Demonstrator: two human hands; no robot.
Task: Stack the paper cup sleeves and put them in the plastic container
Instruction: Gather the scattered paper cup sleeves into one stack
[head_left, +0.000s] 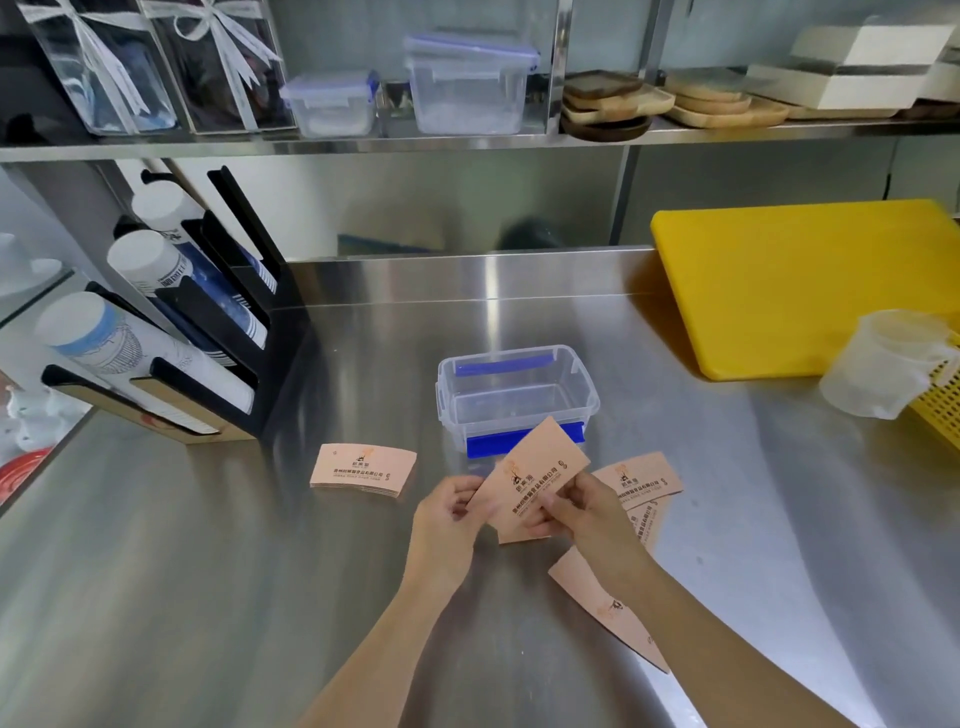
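A clear plastic container (519, 400) with blue clips stands open and empty in the middle of the steel counter. Just in front of it both hands hold one pink paper cup sleeve (535, 475), tilted up to the right: my left hand (449, 514) pinches its lower left end, my right hand (576, 512) grips its lower right edge. A small neat stack of sleeves (362, 470) lies to the left. More loose sleeves (641, 480) lie under and right of my right hand, and another sleeve (605, 605) lies under my right forearm.
A black cup dispenser rack (208, 332) with paper cups stands at the left. A yellow cutting board (800, 286) leans at the back right, with a translucent measuring jug (883, 369) and a yellow basket (943, 405) beside it. A shelf above holds lidded boxes (467, 83) and wooden trays.
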